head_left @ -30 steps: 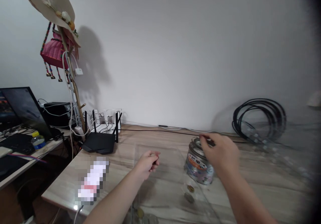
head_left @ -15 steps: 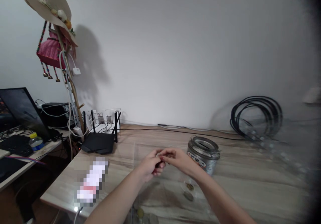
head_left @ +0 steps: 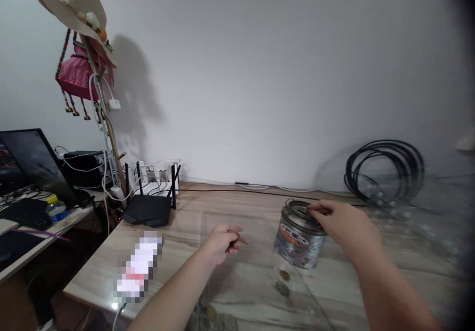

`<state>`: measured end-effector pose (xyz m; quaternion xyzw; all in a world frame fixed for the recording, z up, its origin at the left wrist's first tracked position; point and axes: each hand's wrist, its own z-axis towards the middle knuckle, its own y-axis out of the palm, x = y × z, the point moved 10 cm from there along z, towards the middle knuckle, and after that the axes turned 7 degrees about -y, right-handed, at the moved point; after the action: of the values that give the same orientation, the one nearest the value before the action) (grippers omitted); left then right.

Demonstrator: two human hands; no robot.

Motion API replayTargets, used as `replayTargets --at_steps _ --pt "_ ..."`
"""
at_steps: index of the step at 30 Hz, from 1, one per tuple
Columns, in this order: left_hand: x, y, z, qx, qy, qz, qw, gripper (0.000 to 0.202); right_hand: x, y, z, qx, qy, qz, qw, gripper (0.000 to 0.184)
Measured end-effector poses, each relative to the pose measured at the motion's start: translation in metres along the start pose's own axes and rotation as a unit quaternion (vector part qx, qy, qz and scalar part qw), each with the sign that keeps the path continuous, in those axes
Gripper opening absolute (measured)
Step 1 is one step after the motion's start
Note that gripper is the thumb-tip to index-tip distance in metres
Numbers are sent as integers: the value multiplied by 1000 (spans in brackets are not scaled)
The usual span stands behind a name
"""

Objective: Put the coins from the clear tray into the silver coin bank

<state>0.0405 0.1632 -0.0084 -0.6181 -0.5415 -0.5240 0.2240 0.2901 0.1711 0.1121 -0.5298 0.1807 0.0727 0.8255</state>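
A round metal tin [head_left: 297, 239] with an orange-and-white label and a slot in its lid stands on the table. My right hand [head_left: 341, 222] is over the lid, thumb and fingers pinched together at the slot; whatever they hold is hidden. Left of the tin, my left hand [head_left: 222, 242] hovers above a clear plastic sheet or tray [head_left: 237, 217], some fingers curled in and others pointing right. Something dark shows in its palm, too small to name. A gold-coloured coin [head_left: 284, 275] and a silver coin [head_left: 282, 288] lie near the tin. Several more coins [head_left: 218, 321] sit at the bottom edge.
A phone-like blurred device [head_left: 137, 269] with a cable lies at the table's left. Behind it are a black router [head_left: 148, 210] and white plugs. A coil of black cable [head_left: 386, 170] leans on the wall at right, beside a clear plastic object [head_left: 411, 222].
My right hand has left my left hand, where their fingers met, and moved right to the tin's lid. My left hand has stayed about where it was.
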Motion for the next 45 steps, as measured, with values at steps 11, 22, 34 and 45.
replayTargets --at_steps 11,22,34,45 --pt "6 5 -4 -23 36 78 996 33 -6 3 8 52 -66 34 996 19" --pt "10 -5 -2 8 42 9 999 33 -148 58 -56 -73 -337 194 918 26" --pt "-2 1 1 -19 -7 -51 998 30 -86 5 -26 126 -207 62 968 33" --pt "5 -8 -3 25 21 -76 997 7 -3 2 9 101 -92 -36 990 26"
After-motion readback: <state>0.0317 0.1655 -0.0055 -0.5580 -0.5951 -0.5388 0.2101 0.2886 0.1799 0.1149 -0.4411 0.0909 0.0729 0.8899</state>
